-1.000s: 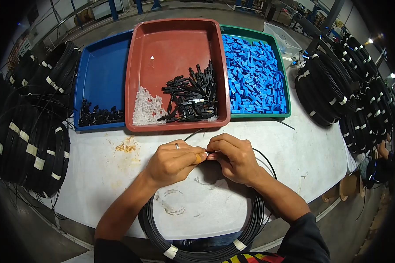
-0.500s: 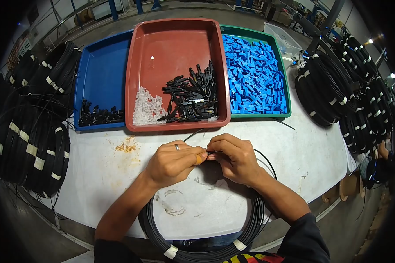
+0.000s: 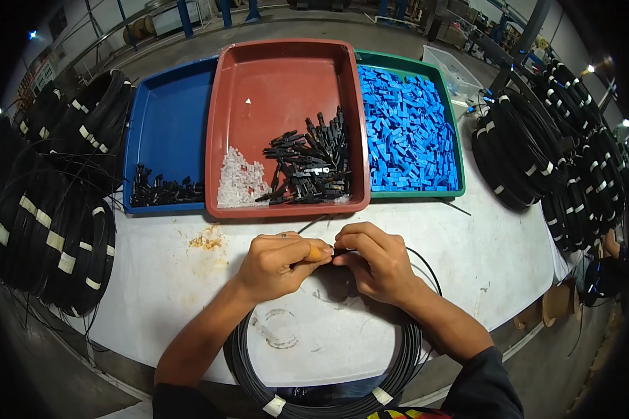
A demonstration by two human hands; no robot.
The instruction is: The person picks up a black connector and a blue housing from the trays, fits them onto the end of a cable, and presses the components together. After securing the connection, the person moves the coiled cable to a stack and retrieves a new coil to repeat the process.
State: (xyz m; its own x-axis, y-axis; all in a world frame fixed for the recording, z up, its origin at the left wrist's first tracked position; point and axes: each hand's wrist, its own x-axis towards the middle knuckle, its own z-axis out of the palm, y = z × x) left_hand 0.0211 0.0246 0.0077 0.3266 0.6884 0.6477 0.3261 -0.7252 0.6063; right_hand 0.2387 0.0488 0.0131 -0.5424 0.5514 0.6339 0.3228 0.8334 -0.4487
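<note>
My left hand (image 3: 278,264) and my right hand (image 3: 377,264) meet fingertip to fingertip over the white table. Between them is a small black piece (image 3: 339,252), mostly hidden by the fingers. The right hand's thumb and fingers are closed on it. A pinch is also formed by my left hand, which has a ring and a tan wrap on a digit; what it holds is too small to name. A black cable (image 3: 430,264) runs from behind the right hand to a taped coil (image 3: 314,408) near my body.
A red tray (image 3: 286,211) holds black connectors and clear pieces. Beside it stand a blue tray (image 3: 162,209) with black parts and a green tray (image 3: 461,167) full of blue pieces. Cable coils (image 3: 56,237) pile up at left, more coils (image 3: 517,150) at right.
The view has shifted slightly, so the trays appear lower. The left hand's fingers have curled a little more, while both hands stay together at the black piece.
</note>
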